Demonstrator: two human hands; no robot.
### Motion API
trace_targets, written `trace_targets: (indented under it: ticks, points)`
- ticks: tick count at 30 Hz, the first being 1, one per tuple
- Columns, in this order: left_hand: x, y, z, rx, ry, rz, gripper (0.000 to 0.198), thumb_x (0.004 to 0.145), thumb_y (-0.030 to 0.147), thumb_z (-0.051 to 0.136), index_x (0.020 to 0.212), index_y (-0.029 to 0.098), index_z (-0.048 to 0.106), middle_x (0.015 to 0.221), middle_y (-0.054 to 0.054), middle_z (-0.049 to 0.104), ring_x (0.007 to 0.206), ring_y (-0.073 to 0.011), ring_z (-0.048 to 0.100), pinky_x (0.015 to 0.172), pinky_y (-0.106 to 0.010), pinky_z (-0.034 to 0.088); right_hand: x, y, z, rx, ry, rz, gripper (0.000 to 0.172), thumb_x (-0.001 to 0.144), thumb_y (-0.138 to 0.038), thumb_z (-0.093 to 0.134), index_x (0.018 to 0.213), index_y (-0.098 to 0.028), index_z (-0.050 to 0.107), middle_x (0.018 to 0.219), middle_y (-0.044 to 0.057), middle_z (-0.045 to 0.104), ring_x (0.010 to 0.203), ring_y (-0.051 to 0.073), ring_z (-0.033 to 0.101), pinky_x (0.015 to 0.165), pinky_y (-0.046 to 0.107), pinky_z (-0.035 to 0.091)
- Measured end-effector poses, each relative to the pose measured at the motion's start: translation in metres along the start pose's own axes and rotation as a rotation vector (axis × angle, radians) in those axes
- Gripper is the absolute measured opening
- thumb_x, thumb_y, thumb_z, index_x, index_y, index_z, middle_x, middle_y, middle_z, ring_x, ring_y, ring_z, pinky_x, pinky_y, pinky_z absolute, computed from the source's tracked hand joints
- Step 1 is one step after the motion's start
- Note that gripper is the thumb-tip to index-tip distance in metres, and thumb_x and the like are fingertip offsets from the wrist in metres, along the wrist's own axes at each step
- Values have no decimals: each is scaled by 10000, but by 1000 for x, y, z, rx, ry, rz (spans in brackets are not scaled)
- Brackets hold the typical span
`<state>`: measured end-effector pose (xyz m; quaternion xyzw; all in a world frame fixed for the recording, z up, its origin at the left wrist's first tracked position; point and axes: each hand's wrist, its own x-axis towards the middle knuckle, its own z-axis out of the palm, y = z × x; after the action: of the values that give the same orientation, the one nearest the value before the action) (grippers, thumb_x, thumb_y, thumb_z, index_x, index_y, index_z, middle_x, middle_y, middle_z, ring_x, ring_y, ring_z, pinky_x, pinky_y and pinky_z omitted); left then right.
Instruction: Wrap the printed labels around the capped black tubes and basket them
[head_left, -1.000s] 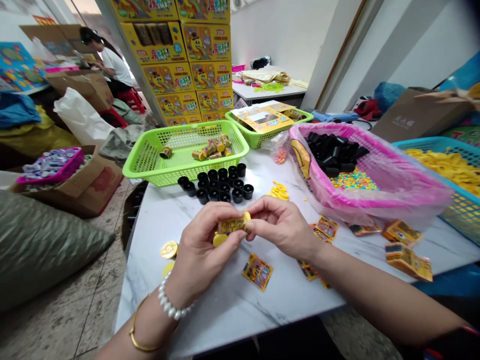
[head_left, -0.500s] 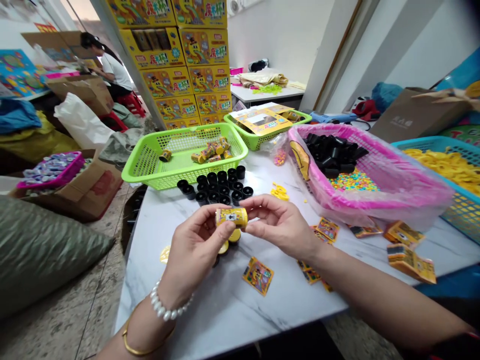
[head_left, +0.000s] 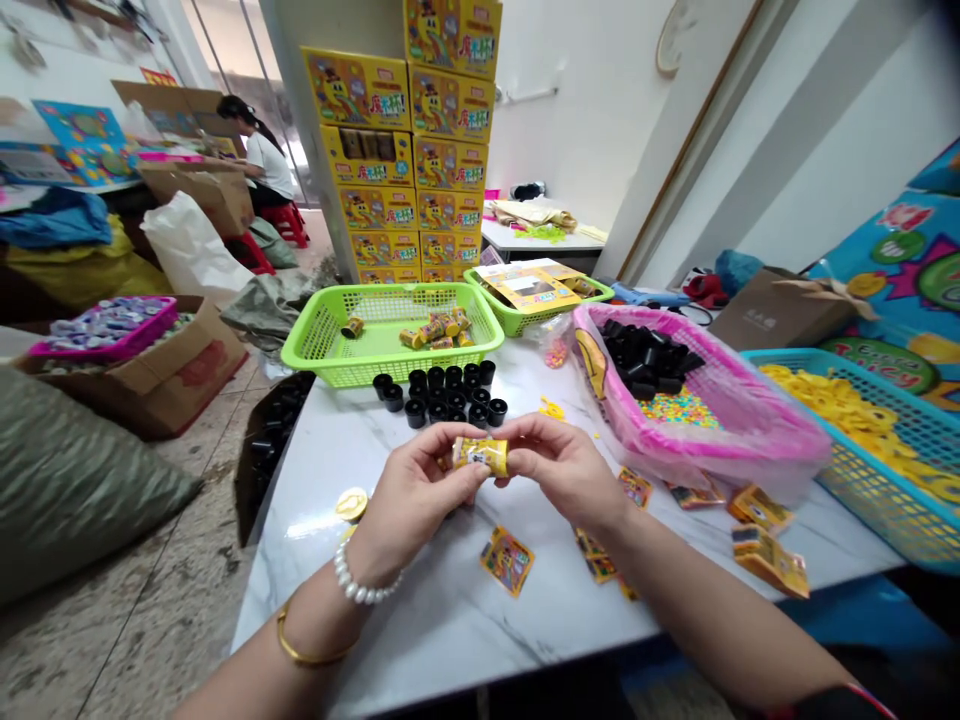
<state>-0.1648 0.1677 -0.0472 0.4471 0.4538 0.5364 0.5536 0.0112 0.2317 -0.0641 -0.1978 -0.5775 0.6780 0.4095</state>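
Note:
Both my hands hold one small canister wrapped in a yellow printed label (head_left: 481, 455) above the white marble table (head_left: 450, 620). My left hand (head_left: 416, 495) pinches its left end and my right hand (head_left: 559, 465) pinches its right end. Just beyond stands a cluster of open black canisters (head_left: 446, 392). Behind them a green basket (head_left: 330, 345) holds several labelled canisters (head_left: 439, 330). Loose yellow labels (head_left: 508, 560) lie flat on the table near my right wrist. A gold lid (head_left: 351, 503) rests left of my left hand.
A pink basket (head_left: 757, 440) lined with plastic holds black canisters and coloured candy. At the right, a blue basket (head_left: 885, 500) holds yellow lids. A second green basket (head_left: 517, 315), stacked yellow cartons (head_left: 416, 150), and a seated person (head_left: 262, 160) are further back. Boxes and sacks crowd the floor at left.
The canister has turned between my fingers and stayed in both hands. My view has lifted and swung slightly left, so the baskets sit further right and lower.

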Motion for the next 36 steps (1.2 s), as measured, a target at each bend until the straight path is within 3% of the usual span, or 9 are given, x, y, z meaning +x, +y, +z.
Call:
trace_targets:
  ticks: [5, 13, 23, 29, 36]
  points:
    - [1, -4, 0, -29, -56, -3, 303, 798, 307, 776, 1051, 176, 670, 789, -3, 666, 637, -90, 538, 584, -212, 418, 5, 5, 0, 181, 58, 51, 184, 682, -255, 880, 803, -208, 750, 776, -12, 716, 620, 113, 666, 595, 249, 575]
    - [4, -9, -5, -81, -123, 4, 289, 825, 305, 756, 1066, 181, 657, 754, 15, 646, 653, -98, 537, 613, -230, 422, 5, 6, 3, 187, 134, 41, 202, 633, -263, 906, 750, -204, 751, 793, -14, 713, 599, 114, 670, 547, 242, 575]
    - [4, -2, 0, -19, -45, 33, 267, 799, 342, 752, 955, 153, 645, 652, 30, 618, 573, -89, 521, 543, -210, 384, 10, 16, 3, 83, 200, 100, 249, 637, -314, 896, 773, -189, 729, 701, -10, 737, 551, 116, 667, 569, 255, 584]
    - [1, 4, -2, -74, 55, 46, 339, 777, 371, 759, 1016, 165, 635, 598, 45, 604, 536, -109, 564, 544, -229, 448, 16, 2, 10, 55, 175, 153, 253, 674, -321, 870, 854, -194, 745, 799, 10, 761, 660, 136, 711, 650, 277, 611]
    - [-1, 8, -6, -164, -50, 64, 332, 746, 383, 796, 934, 146, 661, 667, 7, 663, 539, -94, 582, 531, -214, 472, 25, -10, 15, 11, 130, 179, 261, 651, -331, 886, 745, -174, 701, 689, -4, 711, 531, 109, 649, 512, 226, 558]
